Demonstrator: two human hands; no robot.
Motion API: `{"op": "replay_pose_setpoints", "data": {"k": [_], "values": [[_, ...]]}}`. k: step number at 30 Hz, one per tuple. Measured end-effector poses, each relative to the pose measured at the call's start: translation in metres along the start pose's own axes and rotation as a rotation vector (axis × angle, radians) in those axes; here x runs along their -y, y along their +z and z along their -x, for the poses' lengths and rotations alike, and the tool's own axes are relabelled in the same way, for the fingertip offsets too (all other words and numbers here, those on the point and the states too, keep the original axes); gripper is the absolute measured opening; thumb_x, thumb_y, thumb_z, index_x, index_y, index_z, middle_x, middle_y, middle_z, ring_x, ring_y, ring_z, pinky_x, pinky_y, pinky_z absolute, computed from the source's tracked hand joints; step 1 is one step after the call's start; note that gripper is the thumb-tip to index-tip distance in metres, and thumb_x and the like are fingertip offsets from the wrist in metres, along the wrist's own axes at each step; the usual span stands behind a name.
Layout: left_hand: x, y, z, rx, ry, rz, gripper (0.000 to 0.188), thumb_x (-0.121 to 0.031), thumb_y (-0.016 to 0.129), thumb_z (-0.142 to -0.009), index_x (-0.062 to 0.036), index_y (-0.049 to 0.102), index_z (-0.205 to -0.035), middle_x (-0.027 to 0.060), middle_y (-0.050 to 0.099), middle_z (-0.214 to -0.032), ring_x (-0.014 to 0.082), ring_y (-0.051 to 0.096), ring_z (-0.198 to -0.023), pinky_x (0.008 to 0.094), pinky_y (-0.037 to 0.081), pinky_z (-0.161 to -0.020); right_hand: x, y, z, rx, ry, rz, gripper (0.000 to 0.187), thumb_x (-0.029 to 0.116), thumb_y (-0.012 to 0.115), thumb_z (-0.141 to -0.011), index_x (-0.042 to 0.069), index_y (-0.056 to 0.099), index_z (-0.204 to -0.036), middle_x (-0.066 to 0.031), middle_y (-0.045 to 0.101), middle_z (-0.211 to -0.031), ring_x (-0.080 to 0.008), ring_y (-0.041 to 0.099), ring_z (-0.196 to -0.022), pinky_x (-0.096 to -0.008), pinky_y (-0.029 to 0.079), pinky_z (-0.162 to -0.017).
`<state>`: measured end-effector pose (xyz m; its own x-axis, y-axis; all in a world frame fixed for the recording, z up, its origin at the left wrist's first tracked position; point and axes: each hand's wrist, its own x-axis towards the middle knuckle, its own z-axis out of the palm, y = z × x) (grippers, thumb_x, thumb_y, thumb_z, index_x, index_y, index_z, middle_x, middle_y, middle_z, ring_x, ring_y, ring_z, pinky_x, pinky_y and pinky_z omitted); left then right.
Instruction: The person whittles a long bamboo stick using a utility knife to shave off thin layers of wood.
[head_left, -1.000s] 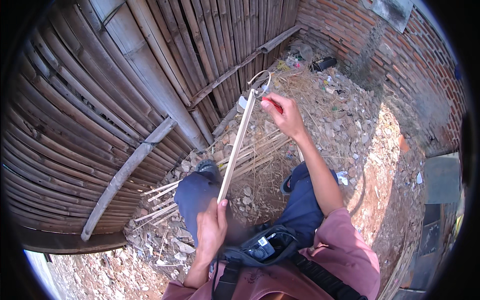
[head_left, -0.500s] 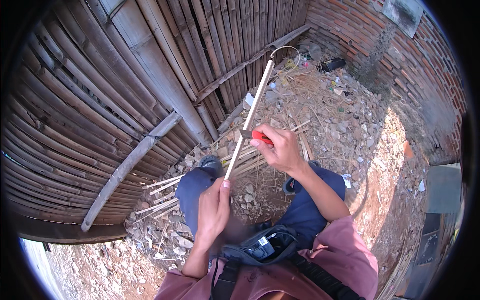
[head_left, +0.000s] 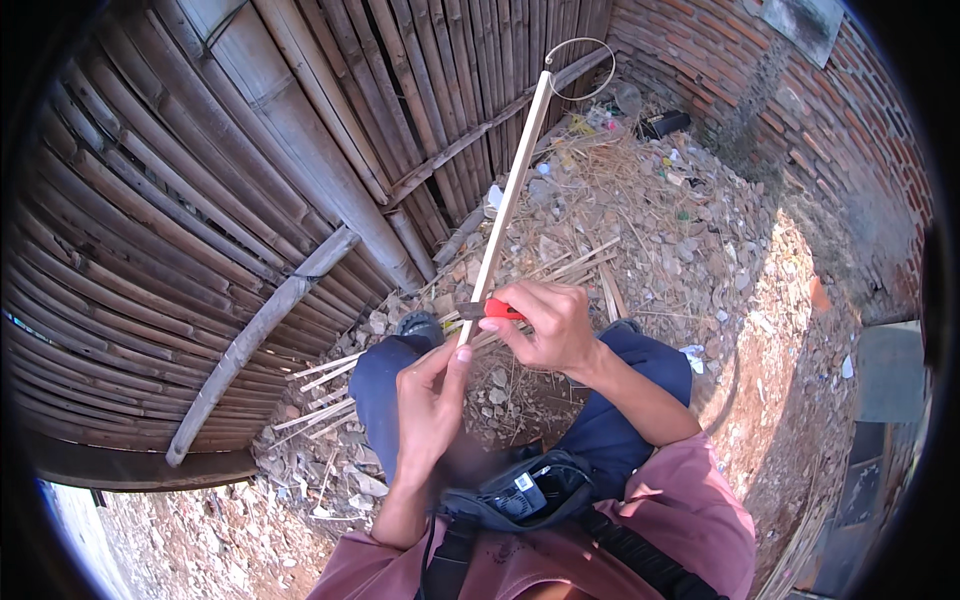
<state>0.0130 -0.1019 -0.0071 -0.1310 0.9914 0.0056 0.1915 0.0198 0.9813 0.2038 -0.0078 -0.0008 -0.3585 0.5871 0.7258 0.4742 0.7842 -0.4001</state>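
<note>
Clasped at its lower end by the left hand [head_left: 428, 405], a pale, slender wooden strip [head_left: 513, 185] is held slanted. Across it, a red-handled, dark-bladed knife [head_left: 503, 310] is clenched by the bent right hand [head_left: 555, 325].

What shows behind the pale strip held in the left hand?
Behind the strip, the slatted wall shows around its upper end; lower down, rubble and thin sticks appear. Whatever lies directly behind the strip or the left hand is covered.
</note>
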Motion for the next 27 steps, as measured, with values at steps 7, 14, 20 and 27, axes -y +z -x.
{"op": "replay_pose_setpoints", "data": {"k": [7, 14, 20, 27], "values": [[-0.010, -0.003, 0.004, 0.048, -0.044, 0.000, 0.031, -0.019, 0.065, -0.110, -0.0013, 0.077, -0.132, 0.0020, 0.065, -0.077, 0.0077, 0.053, -0.071, 0.0297, 0.047, -0.065, 0.002, -0.009, -0.005, 0.008, -0.004, 0.048, 0.029, 0.033, 0.084, -0.093, 0.007, 0.073, -0.091, -0.0077, 0.072, -0.076, -0.0273, 0.071, -0.062, -0.0382, 0.053, -0.055], [-0.016, -0.005, 0.010, 0.015, -0.018, -0.056, 0.028, -0.018, 0.065, -0.109, 0.0005, 0.079, -0.125, 0.0064, 0.070, -0.080, 0.0087, 0.056, -0.073, 0.0295, 0.048, -0.068, -0.002, -0.009, -0.009, -0.063, 0.013, 0.041, 0.027, 0.032, 0.082, -0.096, 0.007, 0.073, -0.093, -0.0066, 0.073, -0.077, -0.0256, 0.072, -0.063, -0.0367, 0.053, -0.055], [-0.007, -0.005, 0.018, 0.004, 0.000, -0.100, 0.029, -0.021, 0.067, -0.109, 0.0005, 0.079, -0.125, 0.0100, 0.075, -0.085, 0.0103, 0.060, -0.076, 0.0301, 0.051, -0.071, -0.017, -0.021, -0.018, -0.095, 0.151, 0.041, 0.026, 0.033, 0.078, -0.099, 0.007, 0.073, -0.097, -0.0060, 0.073, -0.078, -0.0248, 0.071, -0.060, -0.0371, 0.052, -0.053], [-0.005, -0.005, 0.016, 0.004, -0.032, -0.100, 0.029, -0.021, 0.067, -0.109, 0.0007, 0.079, -0.123, 0.0128, 0.076, -0.085, 0.0130, 0.064, -0.076, 0.0324, 0.052, -0.072, -0.013, -0.014, -0.014, -0.033, 0.010, 0.015, 0.028, 0.034, 0.081, -0.097, 0.007, 0.073, -0.096, -0.0070, 0.072, -0.077, -0.0262, 0.071, -0.062, -0.0376, 0.053, -0.054]]}}
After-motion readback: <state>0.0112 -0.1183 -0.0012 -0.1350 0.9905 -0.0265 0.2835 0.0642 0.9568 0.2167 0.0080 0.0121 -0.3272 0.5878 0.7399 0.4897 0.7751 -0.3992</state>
